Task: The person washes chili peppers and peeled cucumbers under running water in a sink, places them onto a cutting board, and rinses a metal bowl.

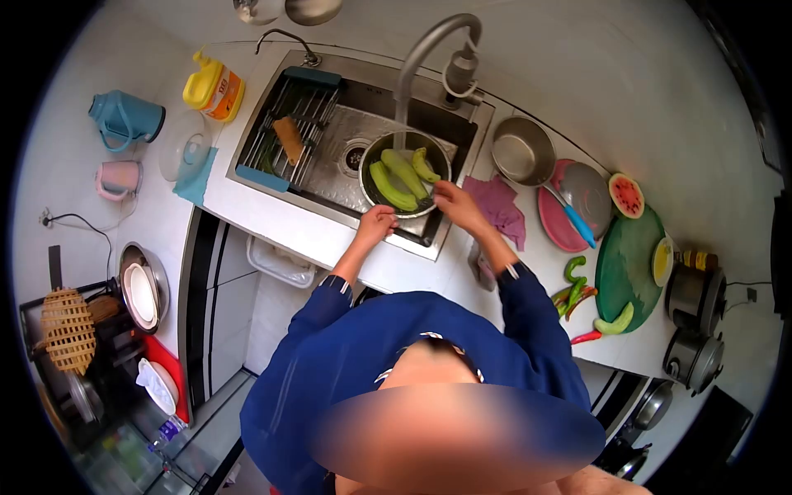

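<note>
A round metal bowl (364, 183) sits in the right part of the sink under the faucet. Several long light-green vegetables, which look like peeled gourds (401, 172), lie in it. At the bowl's near left edge is my left hand (378, 223), its fingers curled closed on the rim. My right hand (455, 203) holds the rim on the near right side, fingers bent over it. The tall curved faucet (410, 74) points down into the bowl.
Left in the sink is a rack (318, 124) with a brown block (289, 140). To the right are a purple cloth (497, 206), a saucepan (523, 150), a pink basin (554, 219), a green cutting board (623, 264), peppers (575, 285) and a cut watermelon (627, 195). A yellow jug (213, 89) stands left.
</note>
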### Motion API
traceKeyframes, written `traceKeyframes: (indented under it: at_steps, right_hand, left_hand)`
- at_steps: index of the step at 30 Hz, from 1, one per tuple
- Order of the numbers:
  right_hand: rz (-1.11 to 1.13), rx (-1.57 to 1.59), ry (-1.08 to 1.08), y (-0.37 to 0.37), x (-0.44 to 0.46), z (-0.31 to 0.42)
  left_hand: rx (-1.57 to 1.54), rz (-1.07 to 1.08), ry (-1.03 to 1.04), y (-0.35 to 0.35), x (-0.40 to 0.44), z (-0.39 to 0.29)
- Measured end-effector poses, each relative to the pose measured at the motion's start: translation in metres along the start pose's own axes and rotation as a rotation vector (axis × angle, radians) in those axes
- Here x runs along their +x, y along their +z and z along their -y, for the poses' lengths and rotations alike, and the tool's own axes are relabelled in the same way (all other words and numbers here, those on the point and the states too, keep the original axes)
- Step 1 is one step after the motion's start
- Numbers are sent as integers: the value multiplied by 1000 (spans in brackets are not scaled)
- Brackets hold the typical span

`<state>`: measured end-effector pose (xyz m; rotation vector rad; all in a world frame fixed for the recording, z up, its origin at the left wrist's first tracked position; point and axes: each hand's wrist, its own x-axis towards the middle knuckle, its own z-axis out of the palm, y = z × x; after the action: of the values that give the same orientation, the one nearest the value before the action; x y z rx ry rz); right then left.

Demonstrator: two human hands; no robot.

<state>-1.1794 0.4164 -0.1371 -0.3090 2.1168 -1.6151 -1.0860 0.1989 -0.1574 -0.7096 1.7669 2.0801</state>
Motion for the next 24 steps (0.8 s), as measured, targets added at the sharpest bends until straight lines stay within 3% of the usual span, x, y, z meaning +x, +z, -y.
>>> traceKeyframes:
  at_steps: [2,3,5,8,11,12,15,16,17,19,20,23,24]
  right_hand:
    - [-11,-294,182,29,56,-19]
    - [-113,-510,142,43,85,-49]
    - [-215,-618,247,60,123,-78]
    - [-359,-648,239,81,147,-113]
    - [-175,-716,542,87,149,-70]
    - [-234,-824,531,92,150,-83]
    - [-275,-345,591,56,163,-136]
    - [-316,-479,491,50,160,-138]
    - [-364,-306,451,42,157,-140]
    - [-456,27,351,24,145,-120]
    - [-592,349,341,17,140,-80]
    - [-838,580,146,-16,139,-14]
    - [-803,615,126,-28,143,1]
  left_hand:
    - [-38,0,-52,-7,21,-1]
    - [-53,0,-80,-12,30,-1]
    - [-36,52,-100,-24,44,3]
    - [-57,71,-130,-42,51,-3]
    - [-34,77,-140,-58,65,-4]
    - [-74,66,-129,-61,69,-6]
    - [-24,67,-100,-54,112,12]
    - [24,18,-49,-46,118,11]
    - [169,2,16,-41,128,14]
    - [445,-31,158,-24,157,30]
    - [535,3,170,-14,158,18]
    - [787,15,408,16,188,40]
    - [782,26,348,24,187,34]
